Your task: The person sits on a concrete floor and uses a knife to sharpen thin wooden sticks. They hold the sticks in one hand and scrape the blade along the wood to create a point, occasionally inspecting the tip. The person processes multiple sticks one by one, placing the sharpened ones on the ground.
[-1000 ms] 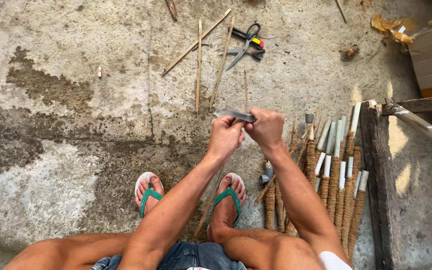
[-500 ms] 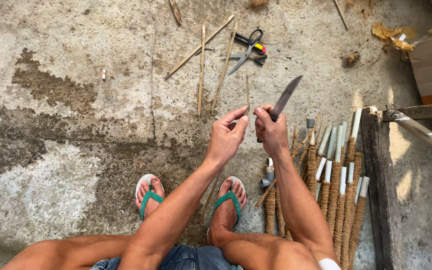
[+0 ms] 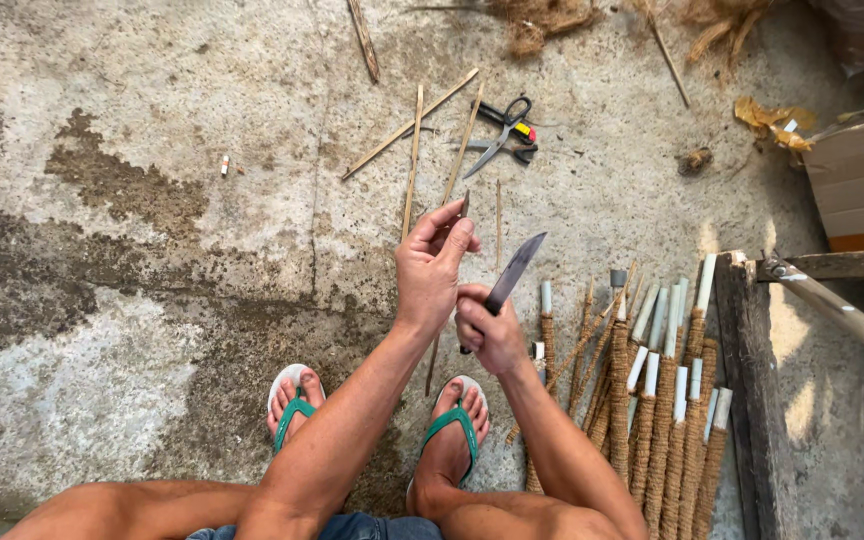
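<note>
- Above your sandalled feet, your right hand (image 3: pixel 492 335) is closed around the handle of a knife (image 3: pixel 514 272), its dark flat blade angled up and away.
- Your left hand (image 3: pixel 434 268) pinches a thin bamboo sliver (image 3: pixel 463 207) upright between thumb and fingers, just beside the blade.
- Judging by the layout, trimming is partway: the sliver in hand looks unfinished, and several pale split bamboo strips (image 3: pixel 413 158) lie loose on the concrete floor (image 3: pixel 152 300).
- To your right lies a batch of sticks wrapped in coarse brown fibre cord (image 3: pixel 652 420) with pale bare tips, which look finished.
- Farther out rest black-handled scissors (image 3: pixel 507 135) and tufts of dry fibre (image 3: pixel 542 18); the floor is rough, stained and damp-patched.
</note>
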